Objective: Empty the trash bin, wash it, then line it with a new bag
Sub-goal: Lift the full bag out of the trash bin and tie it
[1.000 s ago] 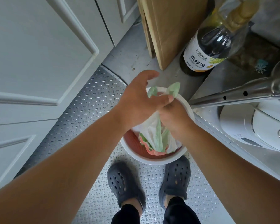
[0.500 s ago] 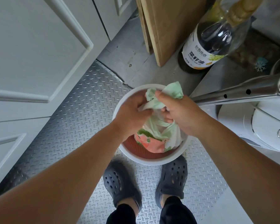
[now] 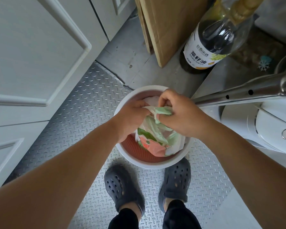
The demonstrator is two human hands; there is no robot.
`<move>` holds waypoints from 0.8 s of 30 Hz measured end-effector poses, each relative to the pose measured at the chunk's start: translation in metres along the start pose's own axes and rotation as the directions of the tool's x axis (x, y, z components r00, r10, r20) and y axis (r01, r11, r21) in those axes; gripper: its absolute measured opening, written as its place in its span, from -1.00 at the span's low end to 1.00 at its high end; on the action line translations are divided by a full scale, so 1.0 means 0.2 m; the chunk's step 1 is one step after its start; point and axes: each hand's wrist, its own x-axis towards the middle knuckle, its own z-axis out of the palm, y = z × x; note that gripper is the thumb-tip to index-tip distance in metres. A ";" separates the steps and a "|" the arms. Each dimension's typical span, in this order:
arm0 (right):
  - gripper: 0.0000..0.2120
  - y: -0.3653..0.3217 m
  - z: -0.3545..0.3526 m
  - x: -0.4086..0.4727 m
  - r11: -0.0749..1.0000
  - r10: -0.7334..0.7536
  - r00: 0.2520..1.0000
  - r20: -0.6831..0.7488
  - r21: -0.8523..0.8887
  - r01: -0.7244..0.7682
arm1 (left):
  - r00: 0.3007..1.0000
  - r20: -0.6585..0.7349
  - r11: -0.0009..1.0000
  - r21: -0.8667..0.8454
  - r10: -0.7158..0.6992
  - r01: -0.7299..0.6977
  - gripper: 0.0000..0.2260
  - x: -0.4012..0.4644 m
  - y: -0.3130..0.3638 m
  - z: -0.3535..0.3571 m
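A round trash bin [image 3: 132, 160] with a white rim and reddish ribbed inside stands on the floor just ahead of my feet. Inside it sits a thin pale-green trash bag [image 3: 157, 131] with white paper and an orange-and-green wrapper showing through. Both hands are over the bin's mouth, pinching the gathered top of the bag. My left hand [image 3: 130, 119] grips it from the left, and my right hand [image 3: 180, 116] from the right, with a green bag end sticking out between its fingers.
White cabinet doors [image 3: 40, 55] line the left. A wooden board [image 3: 170, 23] and a large oil bottle [image 3: 210, 45] stand beyond the bin. A metal bar [image 3: 238, 93] and a white appliance [image 3: 262, 128] are close on the right. My dark clogs [image 3: 122, 187] stand on the metal tread-plate floor.
Both hands have dropped lower toward the bin and closed tighter on the bag's top. The loose green ends that stood up are now bunched in my right hand.
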 end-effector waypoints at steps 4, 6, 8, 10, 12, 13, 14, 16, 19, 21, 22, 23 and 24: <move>-0.72 -0.01 0.02 0.00 0.861 -0.242 0.968 -0.070 -0.476 0.180 | 1.000 0.017 0.997 -0.075 0.016 -0.015 -0.74 0.00 0.02 -0.01; -0.75 0.00 0.04 0.00 0.798 -0.325 0.937 -0.125 -0.569 0.201 | 0.999 0.053 0.994 -0.111 0.013 -0.007 -0.78 -0.01 0.03 -0.02; -0.79 0.00 0.07 -0.01 0.774 -0.392 0.895 -0.210 -0.602 0.197 | 0.997 0.076 0.994 -0.108 0.023 -0.015 -0.67 0.00 0.02 -0.03; -0.77 0.01 0.10 -0.03 0.776 -0.423 0.858 -0.292 -0.605 0.178 | 0.998 0.062 0.997 -0.070 0.031 -0.026 -0.50 0.01 0.02 -0.02; -0.77 0.01 0.12 -0.03 0.768 -0.466 0.822 -0.328 -0.612 0.190 | 0.996 0.078 0.997 -0.065 0.036 -0.031 -0.55 0.00 0.04 -0.01; -0.73 0.01 0.12 -0.04 0.754 -0.496 0.803 -0.330 -0.622 0.210 | 0.995 0.099 0.998 -0.066 0.030 -0.024 -0.56 -0.01 0.05 0.00; -0.71 0.01 0.13 -0.05 0.741 -0.524 0.786 -0.328 -0.631 0.230 | 0.992 0.126 0.999 -0.052 0.021 -0.015 -0.54 -0.01 0.05 0.00; -0.67 0.00 0.13 -0.06 0.729 -0.548 0.771 -0.324 -0.638 0.250 | 0.992 0.120 0.998 -0.042 -0.030 0.035 -0.53 -0.01 0.05 -0.01; -0.67 -0.01 0.15 -0.08 0.740 -0.528 0.791 -0.309 -0.624 0.250 | 0.989 0.070 0.986 -0.104 -0.127 0.134 -0.64 -0.03 0.05 -0.04; -0.71 -0.03 0.16 -0.10 0.753 -0.521 0.794 -0.314 -0.608 0.254 | 0.984 0.046 0.976 -0.127 -0.173 0.178 -0.68 -0.03 0.06 -0.05; -0.72 -0.03 0.16 -0.11 0.769 -0.506 0.798 -0.327 -0.590 0.246 | 0.981 0.028 0.970 -0.149 -0.190 0.192 -0.72 -0.03 0.06 -0.05; -0.72 -0.04 0.16 -0.13 0.786 -0.485 0.805 -0.342 -0.575 0.229 | 0.977 -0.004 0.962 -0.179 -0.211 0.207 -0.79 -0.03 0.06 -0.05; -0.73 -0.04 0.17 -0.15 0.798 -0.459 0.815 -0.354 -0.566 0.204 | 0.973 -0.041 0.954 -0.209 -0.229 0.216 -0.88 -0.03 0.06 -0.05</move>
